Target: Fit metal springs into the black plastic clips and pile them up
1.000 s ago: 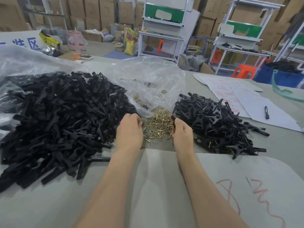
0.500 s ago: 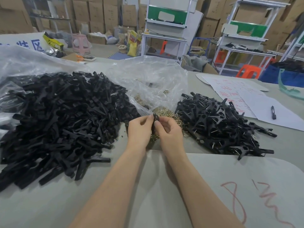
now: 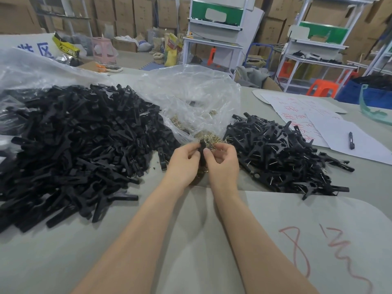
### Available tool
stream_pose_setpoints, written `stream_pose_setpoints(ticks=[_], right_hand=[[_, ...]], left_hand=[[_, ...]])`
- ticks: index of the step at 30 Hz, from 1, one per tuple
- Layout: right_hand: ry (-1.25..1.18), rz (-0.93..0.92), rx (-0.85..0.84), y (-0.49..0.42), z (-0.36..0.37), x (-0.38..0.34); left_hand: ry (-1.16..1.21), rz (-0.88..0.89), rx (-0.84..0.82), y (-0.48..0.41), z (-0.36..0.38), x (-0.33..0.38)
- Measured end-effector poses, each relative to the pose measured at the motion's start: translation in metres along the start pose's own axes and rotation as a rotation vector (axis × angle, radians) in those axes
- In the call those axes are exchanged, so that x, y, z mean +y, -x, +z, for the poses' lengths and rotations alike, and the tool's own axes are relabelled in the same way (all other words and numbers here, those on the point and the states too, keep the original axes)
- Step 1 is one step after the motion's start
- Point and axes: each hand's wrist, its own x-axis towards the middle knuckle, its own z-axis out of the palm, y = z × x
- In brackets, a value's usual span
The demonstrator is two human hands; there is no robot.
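A grey flat table (image 3: pixel 63 262) carries a crumpled clear plastic bag (image 3: pixel 191 98). Left of the bag sprawls a large heap of loose black plastic clips (image 3: pixel 74 145). At the bag's mouth lie brass-coloured wire springs (image 3: pixel 212 137). Right of it is a smaller pile of spring-fitted black clips (image 3: pixel 286 158), and farther right white paper sheets with red writing (image 3: pixel 307 115).

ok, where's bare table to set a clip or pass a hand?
Free: table nearside of the loose pile; red-marked sheet nearside of the assembled pile. Crowded: centre, left hand and right hand gripping a clip over the springs.
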Motion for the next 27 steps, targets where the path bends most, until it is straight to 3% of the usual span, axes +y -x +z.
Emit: stream_pose_setpoints(ticks=[10,27], right_hand=[[-0.010,-0.119,-0.057,0.0035,0.0021,-0.0052],[-0.033,-0.044,-0.036,-0.0014,0.0007,-0.0024]], left_hand=[[-0.034,0.003,0.194,-0.0010,-0.0017,-0.0008],[0.059,0.040,0.176,-0.0050,-0.0039,-0.0022]])
